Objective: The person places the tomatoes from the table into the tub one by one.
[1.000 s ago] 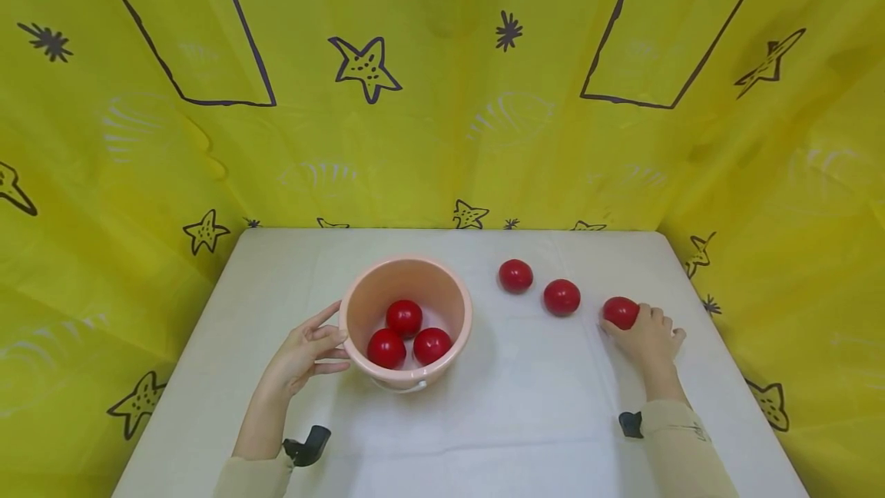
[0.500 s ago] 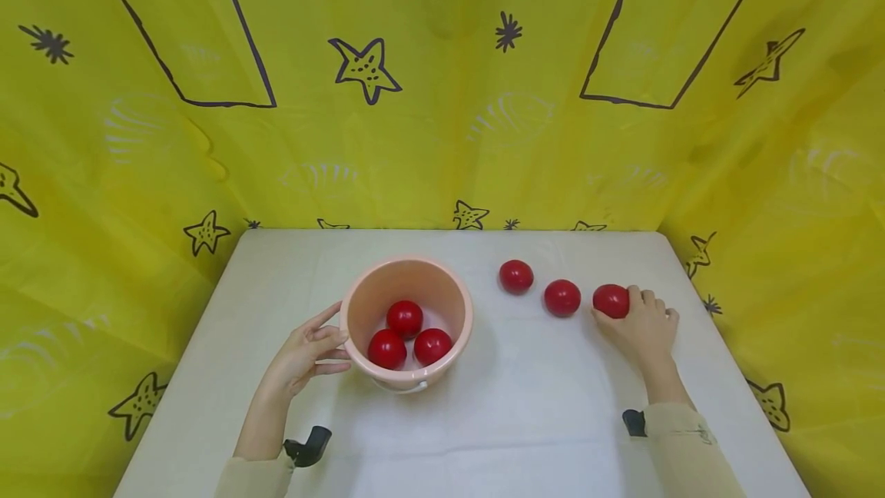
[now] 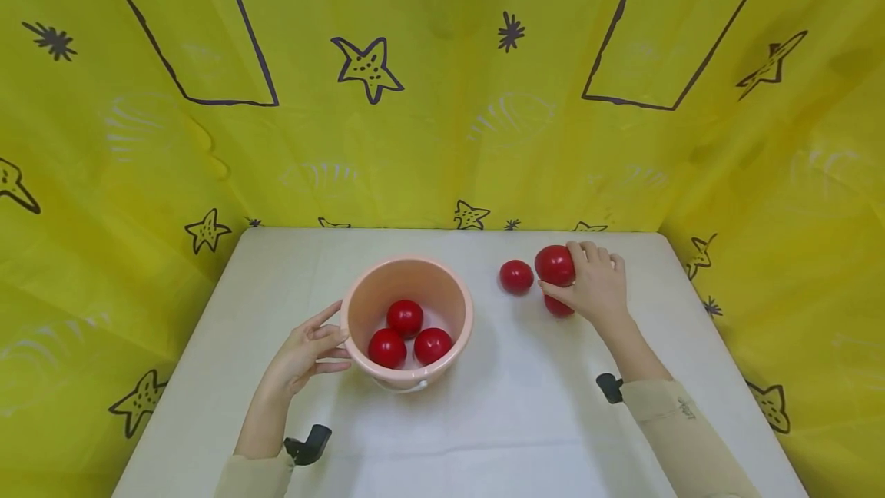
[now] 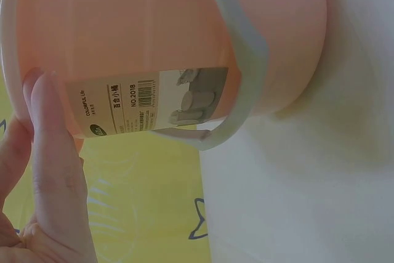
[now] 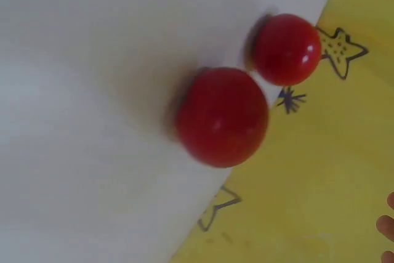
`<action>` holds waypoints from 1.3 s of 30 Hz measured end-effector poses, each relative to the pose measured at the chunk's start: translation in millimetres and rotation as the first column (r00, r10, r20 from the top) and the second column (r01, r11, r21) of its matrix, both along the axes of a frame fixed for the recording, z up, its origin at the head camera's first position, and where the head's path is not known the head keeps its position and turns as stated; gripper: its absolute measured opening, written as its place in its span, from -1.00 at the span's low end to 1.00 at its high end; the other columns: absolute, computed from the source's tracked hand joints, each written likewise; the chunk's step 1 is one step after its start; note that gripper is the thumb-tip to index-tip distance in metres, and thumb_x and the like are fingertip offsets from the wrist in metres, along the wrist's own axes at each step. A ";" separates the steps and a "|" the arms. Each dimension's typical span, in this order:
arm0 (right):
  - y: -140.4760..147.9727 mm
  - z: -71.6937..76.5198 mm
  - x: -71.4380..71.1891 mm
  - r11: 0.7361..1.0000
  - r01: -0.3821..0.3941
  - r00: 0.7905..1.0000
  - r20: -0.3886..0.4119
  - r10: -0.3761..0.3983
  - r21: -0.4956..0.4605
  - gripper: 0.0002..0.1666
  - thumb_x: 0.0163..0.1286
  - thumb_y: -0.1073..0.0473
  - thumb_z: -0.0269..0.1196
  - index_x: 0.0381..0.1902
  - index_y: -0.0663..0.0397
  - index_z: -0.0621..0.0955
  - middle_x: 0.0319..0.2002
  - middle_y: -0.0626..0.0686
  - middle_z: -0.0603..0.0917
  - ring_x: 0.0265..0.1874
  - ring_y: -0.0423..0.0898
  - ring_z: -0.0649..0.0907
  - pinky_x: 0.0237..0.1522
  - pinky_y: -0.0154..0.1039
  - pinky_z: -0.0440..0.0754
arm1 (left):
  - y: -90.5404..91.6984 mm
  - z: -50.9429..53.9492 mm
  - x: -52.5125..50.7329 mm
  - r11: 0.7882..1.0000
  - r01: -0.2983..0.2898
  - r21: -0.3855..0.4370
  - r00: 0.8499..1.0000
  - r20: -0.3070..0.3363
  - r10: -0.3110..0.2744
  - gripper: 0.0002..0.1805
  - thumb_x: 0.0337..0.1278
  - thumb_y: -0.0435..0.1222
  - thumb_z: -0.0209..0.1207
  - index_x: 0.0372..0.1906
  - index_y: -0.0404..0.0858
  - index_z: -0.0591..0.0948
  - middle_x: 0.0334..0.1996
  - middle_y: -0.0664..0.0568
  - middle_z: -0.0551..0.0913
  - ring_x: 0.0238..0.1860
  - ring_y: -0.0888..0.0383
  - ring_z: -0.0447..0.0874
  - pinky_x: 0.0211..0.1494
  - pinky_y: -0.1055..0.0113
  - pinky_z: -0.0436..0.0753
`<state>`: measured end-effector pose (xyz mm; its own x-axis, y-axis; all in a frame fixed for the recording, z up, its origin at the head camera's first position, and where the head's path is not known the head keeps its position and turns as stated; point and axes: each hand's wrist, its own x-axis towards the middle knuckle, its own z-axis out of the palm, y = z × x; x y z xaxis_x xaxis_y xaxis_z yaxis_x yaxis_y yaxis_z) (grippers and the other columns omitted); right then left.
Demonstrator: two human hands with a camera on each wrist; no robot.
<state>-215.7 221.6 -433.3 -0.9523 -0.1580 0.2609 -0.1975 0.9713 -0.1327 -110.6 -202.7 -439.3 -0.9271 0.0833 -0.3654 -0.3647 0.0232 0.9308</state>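
A pink bucket (image 3: 408, 263) with several red balls inside stands left of centre. My left hand (image 3: 299, 356) touches its left side near the rim, fingers fairly straight and spread. In the left wrist view the thumb (image 4: 54, 152) lies against the bucket's labelled wall (image 4: 123, 23). On the right, my right hand (image 3: 593, 283) grips a red ball (image 3: 555, 265) above the table, partly covering another red ball (image 3: 558, 307). A further red ball (image 3: 516, 277) lies to their left. The right wrist view shows a larger-looking ball (image 5: 221, 117) and a smaller-looking one (image 5: 286, 49).
The white table (image 3: 498, 421) reaches to a yellow patterned curtain (image 3: 429, 144) at its back and sides. The bucket's pale handle (image 4: 246, 72) hangs down along its outside. Black bands with dark attachments sit at both wrists.
My right hand has lifted its ball off the right part of the table and carried it left and back, over the middle ball. The left hand and bucket have stayed in place.
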 end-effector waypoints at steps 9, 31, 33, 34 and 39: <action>-65.6 24.6 -4.2 0.971 -0.238 0.965 -0.113 0.237 0.002 -0.09 -0.15 -0.26 0.38 0.09 0.12 0.41 0.02 0.20 0.46 0.04 0.14 0.39 0.07 0.17 0.36 | -0.1 0.2 0.2 1.000 0.002 0.016 1.000 0.002 -0.002 -0.30 0.19 -0.38 0.09 0.40 -0.22 0.09 -0.26 -0.07 0.65 -0.38 0.10 0.71 -0.28 0.17 0.68; -201.0 8.2 5.5 0.741 -0.630 0.774 0.122 0.621 0.232 -0.08 -0.03 -0.42 0.22 0.23 -0.12 0.33 0.10 0.00 0.43 0.10 -0.06 0.36 0.18 -0.01 0.34 | -1.3 -0.7 -0.2 0.999 0.014 0.036 1.000 -0.002 -0.014 -0.29 0.19 -0.36 0.10 0.40 -0.23 0.08 -0.29 -0.02 0.66 -0.38 0.12 0.71 -0.28 0.18 0.68; -207.0 1.6 3.4 0.722 -0.643 0.765 0.155 0.625 0.258 -0.07 -0.02 -0.42 0.22 0.25 -0.12 0.32 0.11 0.00 0.42 0.12 -0.05 0.35 0.19 -0.01 0.34 | -1.6 -0.7 0.0 0.999 0.013 0.035 1.000 -0.002 -0.013 -0.28 0.19 -0.35 0.11 0.40 -0.22 0.08 -0.30 -0.01 0.66 -0.38 0.12 0.71 -0.28 0.18 0.68; -209.8 -1.6 2.3 0.712 -0.648 0.760 0.173 0.626 0.271 -0.06 -0.01 -0.42 0.22 0.26 -0.12 0.31 0.11 0.00 0.42 0.12 -0.05 0.34 0.19 -0.01 0.34 | -1.7 -0.7 0.1 0.999 0.012 0.035 1.000 -0.002 -0.012 -0.28 0.19 -0.35 0.11 0.40 -0.22 0.08 -0.30 -0.01 0.66 -0.38 0.12 0.71 -0.28 0.18 0.68; -222.8 -12.6 1.0 0.667 -0.662 0.749 0.267 0.607 0.341 -0.05 0.00 -0.42 0.21 0.29 -0.15 0.28 0.14 0.00 0.41 0.14 -0.06 0.34 0.20 -0.05 0.34 | -1.6 -0.9 0.3 0.999 0.002 0.033 1.000 0.006 -0.002 -0.29 0.19 -0.35 0.11 0.41 -0.21 0.08 -0.29 -0.01 0.66 -0.37 0.12 0.71 -0.27 0.18 0.68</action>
<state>-214.6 -1.1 -445.9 -0.6007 -0.7962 -0.0724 -0.7951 0.5854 0.1585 -110.3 -204.3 -440.2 -0.9246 0.0971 -0.3683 -0.3706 -0.0065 0.9287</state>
